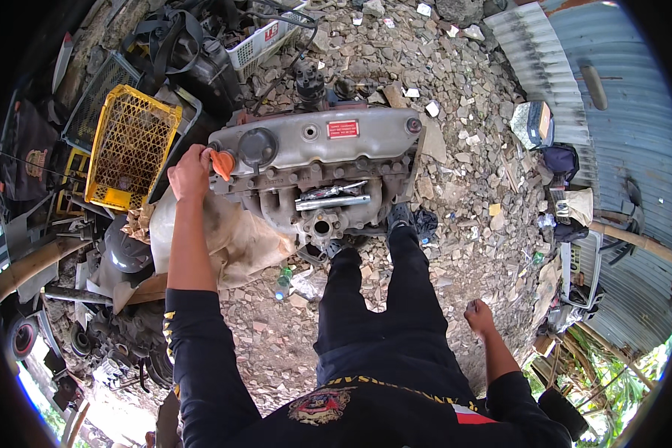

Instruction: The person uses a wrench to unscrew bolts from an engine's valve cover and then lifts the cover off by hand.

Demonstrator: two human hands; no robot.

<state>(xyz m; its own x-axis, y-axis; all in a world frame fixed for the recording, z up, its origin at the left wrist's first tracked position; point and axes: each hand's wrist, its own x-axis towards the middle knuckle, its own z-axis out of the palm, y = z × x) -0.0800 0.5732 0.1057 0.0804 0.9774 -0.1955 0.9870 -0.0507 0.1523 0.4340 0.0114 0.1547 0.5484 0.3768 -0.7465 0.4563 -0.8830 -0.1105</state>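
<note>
With the clock face centred on my view, my left hand [190,173] was at ten o'clock, thumb and fingers closed on an orange funnel-shaped piece [222,163] at the left end of a grey engine [299,155]. The engine itself lay toward twelve, its long cover running roughly from eleven to one, with a round black cap [257,147] just beside the orange piece and a red label plate [343,129] farther right. A shiny metal bar [336,202] rested on the manifold below the cover. My right hand [480,317] hung at four o'clock, well apart from the engine, fingers curled into a loose fist above the stony ground [470,254]. A yellow crate [173,123] stood at ten, beyond my left hand; a pale sheet [239,243] spread at nine, and a green bottle [284,278] lay toward seven.
</note>
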